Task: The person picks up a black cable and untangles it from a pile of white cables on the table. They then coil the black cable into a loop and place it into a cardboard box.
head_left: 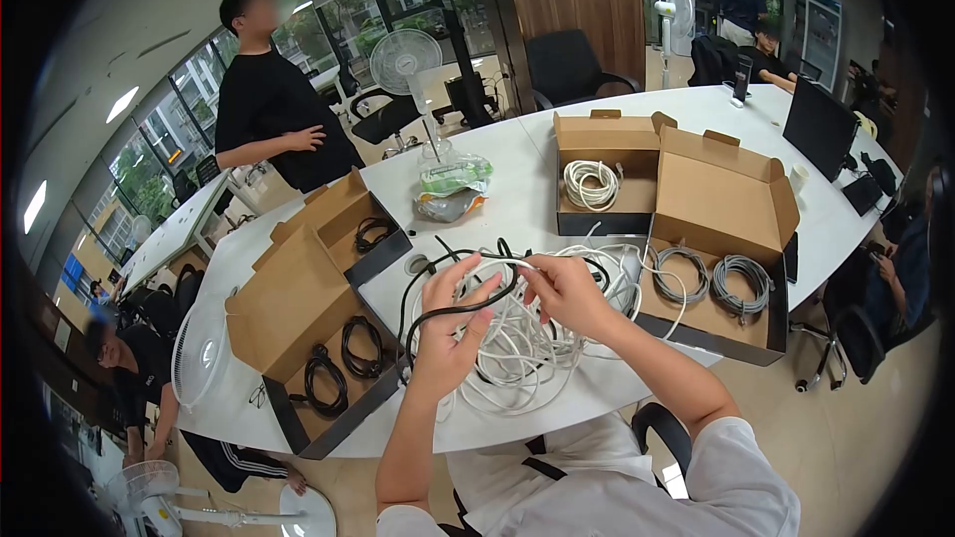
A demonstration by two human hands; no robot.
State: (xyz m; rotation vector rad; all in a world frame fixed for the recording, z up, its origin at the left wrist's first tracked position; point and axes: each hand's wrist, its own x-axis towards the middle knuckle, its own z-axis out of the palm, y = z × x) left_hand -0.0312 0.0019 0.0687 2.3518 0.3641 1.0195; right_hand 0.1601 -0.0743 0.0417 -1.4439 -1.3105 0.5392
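A tangled heap of white cables (532, 348), with black ones mixed in, lies on the table in front of me. My left hand (453, 323) is over its left side, fingers curled, with a black cable (438, 314) running between thumb and fingers. Thumb and fingers of my right hand (569, 295) pinch the black cable near the top of the heap. White strands pass close to those fingertips, and the exact grip there is partly hidden.
Open cardboard boxes at left (288, 338) hold coiled black cables (326, 380). On the right, one box (607, 207) holds a white coil (591, 185) and another (721, 318) grey coils (742, 284). A plastic packet (453, 184) and a monitor (821, 129) are farther back. A person (279, 99) stands across the table.
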